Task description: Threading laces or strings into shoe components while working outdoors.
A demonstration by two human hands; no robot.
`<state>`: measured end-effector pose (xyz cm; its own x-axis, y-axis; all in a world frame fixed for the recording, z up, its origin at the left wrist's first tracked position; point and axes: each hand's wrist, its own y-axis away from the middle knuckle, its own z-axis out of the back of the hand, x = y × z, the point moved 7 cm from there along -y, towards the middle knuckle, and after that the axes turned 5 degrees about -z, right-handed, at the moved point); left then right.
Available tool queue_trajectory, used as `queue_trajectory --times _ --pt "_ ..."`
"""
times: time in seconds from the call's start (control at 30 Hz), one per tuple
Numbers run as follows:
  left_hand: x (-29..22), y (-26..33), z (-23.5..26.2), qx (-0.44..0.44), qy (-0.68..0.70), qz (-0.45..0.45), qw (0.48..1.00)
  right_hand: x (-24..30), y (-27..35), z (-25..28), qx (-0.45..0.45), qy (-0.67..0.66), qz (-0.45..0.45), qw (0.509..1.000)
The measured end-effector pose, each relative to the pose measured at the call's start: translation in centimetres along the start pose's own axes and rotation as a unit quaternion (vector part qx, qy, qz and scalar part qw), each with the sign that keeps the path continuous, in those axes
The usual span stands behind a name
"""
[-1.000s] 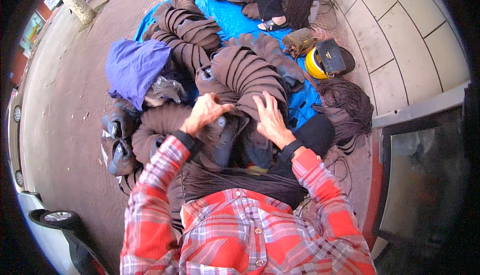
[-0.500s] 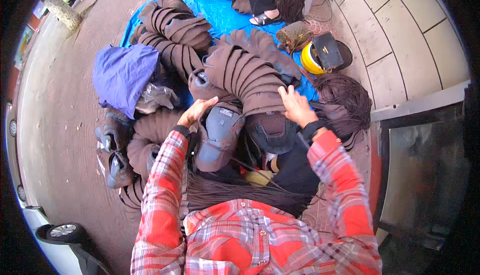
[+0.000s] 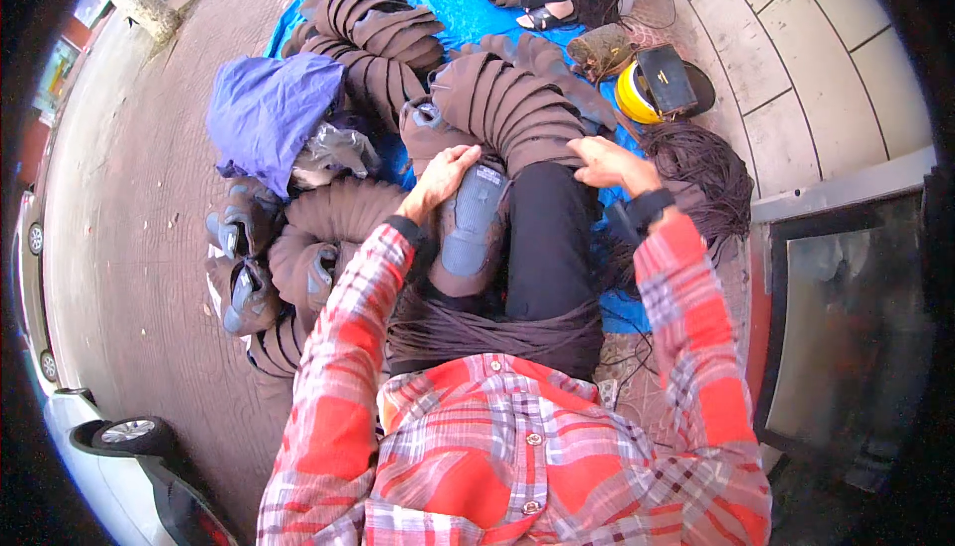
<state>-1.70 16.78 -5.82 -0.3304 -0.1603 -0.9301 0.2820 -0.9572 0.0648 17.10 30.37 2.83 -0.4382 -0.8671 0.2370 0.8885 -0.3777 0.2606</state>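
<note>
The brown shoe uppers (image 3: 517,108) stacked at the centre look like matt, suede-like leather, soft and slightly napped. The piece under the left hand (image 3: 445,174) has a smoother grey panel (image 3: 471,223) with a dull sheen. The tarp (image 3: 468,9) at the far side is glossy blue plastic, crinkled. The purple bag (image 3: 264,113) on the left is thin matt cloth. The helmet (image 3: 635,98) on the right is shiny yellow plastic. The cords (image 3: 701,163) beside it are rough dark fibre. The shirt (image 3: 517,456) is soft checked cloth.
</note>
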Motion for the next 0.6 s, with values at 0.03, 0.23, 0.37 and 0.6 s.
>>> queue_trajectory --times 0.03,0.23,0.37,0.6 --pt "-0.3 0.1 0.2 0.015 -0.003 -0.035 0.999 2.9 0.5 1.5 -0.085 0.005 0.036 0.996" --pt "-3.0 3.4 0.2 -0.113 -0.099 -0.169 0.974 10.1 -1.4 -4.1 -0.143 -0.185 -0.066 0.97" --pt "-5.0 4.5 1.4 -0.115 -0.154 -0.185 0.964 12.0 -3.1 -5.3 -0.159 -0.216 0.005 0.963" --pt "-4.5 4.0 0.5 -0.128 -0.222 -0.23 0.939 12.0 -4.0 -5.3 -0.196 -0.188 0.063 0.96"
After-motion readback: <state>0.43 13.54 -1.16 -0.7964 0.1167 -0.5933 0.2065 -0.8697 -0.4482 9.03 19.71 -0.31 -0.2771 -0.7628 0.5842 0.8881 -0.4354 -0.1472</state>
